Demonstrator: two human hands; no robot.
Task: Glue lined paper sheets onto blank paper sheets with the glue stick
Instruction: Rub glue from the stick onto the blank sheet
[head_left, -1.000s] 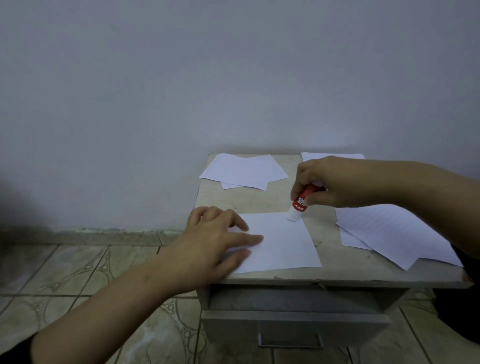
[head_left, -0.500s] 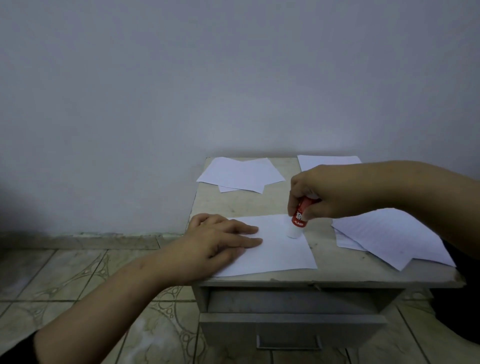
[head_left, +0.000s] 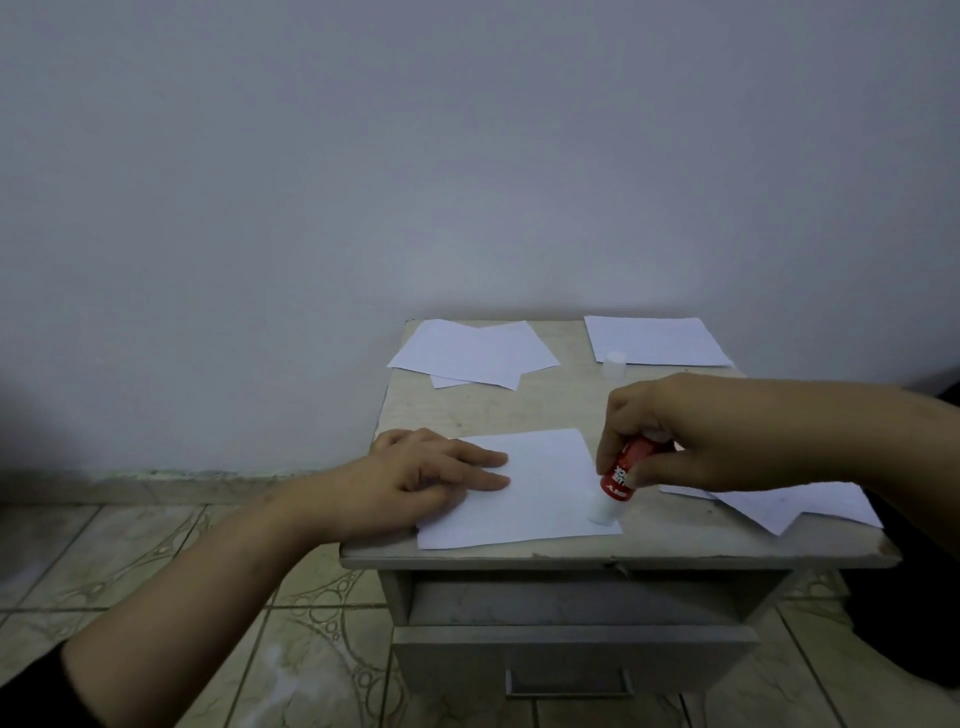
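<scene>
Gluing step: right hand (head_left: 691, 431) grips glue stick (head_left: 618, 475) on blank sheet (head_left: 540, 493), left hand (head_left: 415, 478) flat; next, lay a lined sheet (head_left: 654, 340)

Blank white sheet (head_left: 524, 488) lying flat at the near edge of the tabletop. Glue stick (head_left: 615, 480), red barrel with white label print, tilted, its white tip touching the sheet near the near-right corner. Lined sheets: one (head_left: 657, 340) at far right, faintly ruled; apparently more (head_left: 795, 504) at near right. Blank sheets (head_left: 470, 353) overlapped at far left
</scene>
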